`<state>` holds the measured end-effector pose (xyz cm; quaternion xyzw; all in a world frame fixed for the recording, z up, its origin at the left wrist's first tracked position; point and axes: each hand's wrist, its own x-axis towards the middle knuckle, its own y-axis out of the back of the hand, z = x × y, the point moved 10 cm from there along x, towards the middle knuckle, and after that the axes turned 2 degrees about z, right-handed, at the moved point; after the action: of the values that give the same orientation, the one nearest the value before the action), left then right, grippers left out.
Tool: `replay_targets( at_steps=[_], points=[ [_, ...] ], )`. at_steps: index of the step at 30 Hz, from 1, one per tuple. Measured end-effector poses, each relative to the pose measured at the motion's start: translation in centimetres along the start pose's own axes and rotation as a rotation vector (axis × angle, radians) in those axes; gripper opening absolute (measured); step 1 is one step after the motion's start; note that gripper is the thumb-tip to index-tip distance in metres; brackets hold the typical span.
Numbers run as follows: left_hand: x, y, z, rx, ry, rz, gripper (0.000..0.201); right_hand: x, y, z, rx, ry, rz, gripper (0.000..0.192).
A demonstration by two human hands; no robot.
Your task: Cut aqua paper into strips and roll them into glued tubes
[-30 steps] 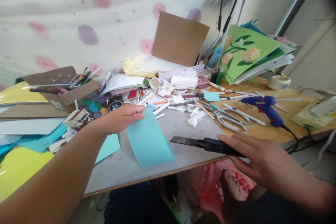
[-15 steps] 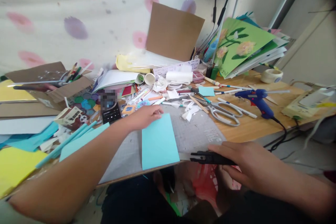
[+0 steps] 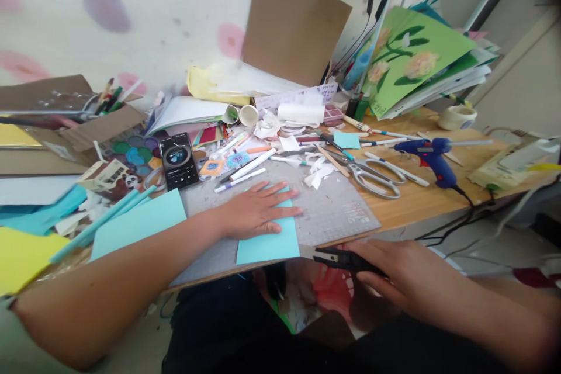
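Note:
Flat on a light-blue sheet of paper (image 3: 268, 248) lies my left hand (image 3: 258, 210), its fingers spread over the upper part of the sheet. The paper rests on a grey cutting mat (image 3: 324, 210) at the desk's front edge. My right hand (image 3: 385, 263) is wrapped around a black utility knife (image 3: 346, 258). The knife's blade reaches the lower right corner of the paper. A second light-blue sheet (image 3: 140, 225) is on the left, partly behind my left forearm.
Scissors (image 3: 372, 181) and a blue hot glue gun (image 3: 432, 158) lie to the right. A phone (image 3: 177, 160), markers (image 3: 241, 180) and white paper scraps (image 3: 319, 174) are behind the mat. A cardboard box (image 3: 96, 134) stands at the left, and a brown board (image 3: 293, 26) leans at the back.
My left hand has come down from the sheet's top edge, and its curled fingers have spread flat on the paper. The knife stays at the lower right corner. The view has shifted slightly.

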<state>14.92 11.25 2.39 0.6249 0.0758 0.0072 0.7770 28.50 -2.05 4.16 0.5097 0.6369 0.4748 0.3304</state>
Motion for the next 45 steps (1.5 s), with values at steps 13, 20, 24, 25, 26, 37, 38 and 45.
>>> replay_targets(
  at_steps=[13, 20, 24, 25, 26, 37, 38, 45],
  points=[
    [0.3, -0.3, 0.1, 0.001, 0.004, -0.009, 0.051, -2.2, -1.9, -0.5, 0.007, 0.012, -0.074, 0.047],
    [0.5, -0.3, 0.2, 0.007, 0.006, -0.009, 0.051, -0.7, -2.0, -2.7, -0.058, 0.068, -0.019, 0.034],
    [0.5, -0.4, 0.3, 0.014, 0.004, -0.012, 0.051, 0.2, -2.6, -4.0, -0.044, 0.085, -0.041, 0.025],
    [0.5, -0.4, 0.3, 0.016, 0.005, -0.009, 0.051, 0.4, -2.7, -4.3, -0.043, 0.087, -0.044, 0.023],
    [0.5, -0.4, 0.3, 0.018, 0.005, -0.007, 0.051, 0.6, -2.8, -4.6, -0.040, 0.086, -0.047, 0.021],
    [0.4, -0.2, 0.6, 0.020, -0.015, 0.018, 0.051, 2.5, -5.2, -8.9, 0.013, 0.096, -0.134, 0.016],
    [0.4, -0.1, 0.7, 0.023, -0.020, 0.036, 0.051, 2.4, -5.2, -9.4, 0.013, 0.110, -0.140, 0.017],
    [-2.3, 3.8, -2.1, 0.109, 0.276, 0.390, 0.037, 2.9, 0.9, -3.8, 0.019, 0.013, 0.032, 0.026]
  ],
)
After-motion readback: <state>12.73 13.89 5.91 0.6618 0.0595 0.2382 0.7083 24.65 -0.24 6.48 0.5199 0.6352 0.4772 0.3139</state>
